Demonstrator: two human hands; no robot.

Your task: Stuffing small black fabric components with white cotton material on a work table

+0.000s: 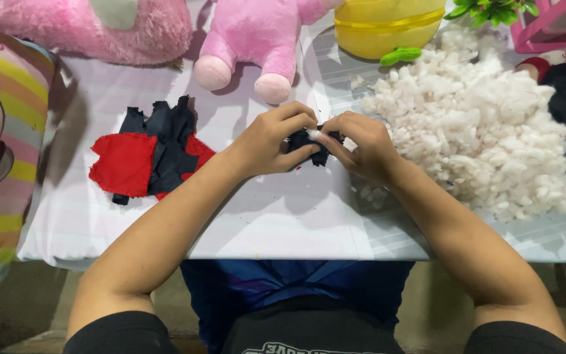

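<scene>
White sheeting covers the counter (165,223), its near edge running across the view at six o'clock above the person's lap. At the centre, both hands meet over a small dark fabric piece (310,145): the left hand (271,141) is curled closed around it, steadying it, while the right hand (361,145) pinches a tuft of white stuffing (314,134) against its opening (the fingers hide most of the cloth, so its exact shape cannot be told). Held up just off the counter, the piece sits where both thumbs can work it.

At three o'clock lies a big heap of white stuffing (486,137), close beside the right hand for easy picking. At nine o'clock a pile of red and dark blue fabric scraps (149,157) rests flat. Toward twelve o'clock sit a pink plush toy (257,39) and a yellow round container (388,26); another pink plush (86,29) lies at eleven, and a rainbow-striped cushion (1,151) leans at the far nine o'clock edge.
</scene>
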